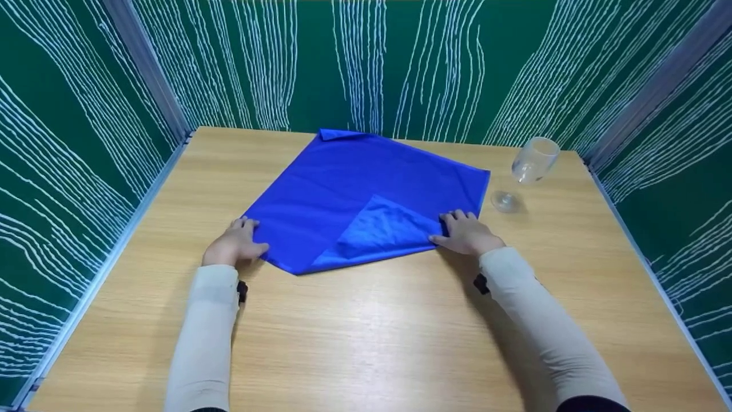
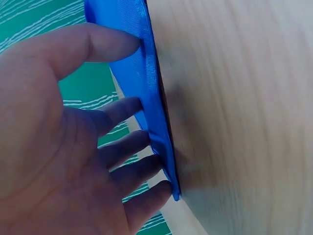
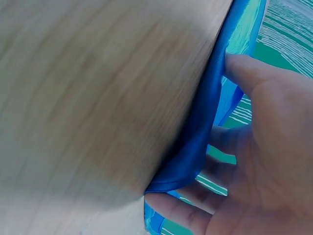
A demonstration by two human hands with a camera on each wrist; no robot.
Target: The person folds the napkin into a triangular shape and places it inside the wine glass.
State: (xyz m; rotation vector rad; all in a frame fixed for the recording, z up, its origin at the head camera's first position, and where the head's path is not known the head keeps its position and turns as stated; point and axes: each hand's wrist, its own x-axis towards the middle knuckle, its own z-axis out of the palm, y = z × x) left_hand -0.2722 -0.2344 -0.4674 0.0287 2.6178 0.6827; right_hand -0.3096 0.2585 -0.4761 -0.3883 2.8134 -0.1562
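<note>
The left hand [image 1: 233, 243] and right hand [image 1: 468, 233], fingers spread, touch opposite sides of a blue cloth [image 1: 343, 177] on the wood-grained table [image 1: 354, 332]; neither closes around it. The cloth, its glossier triangular near flap folded over, reaches the table's far edge. A clear stemmed glass [image 1: 535, 161] stands near the far right corner.

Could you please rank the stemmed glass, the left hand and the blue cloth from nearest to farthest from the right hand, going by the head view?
1. Blue cloth: touched by the right hand at its right side.
2. Stemmed glass: apart from the cloth, beyond it to the right.
3. Left hand: across at the cloth's left side.
</note>
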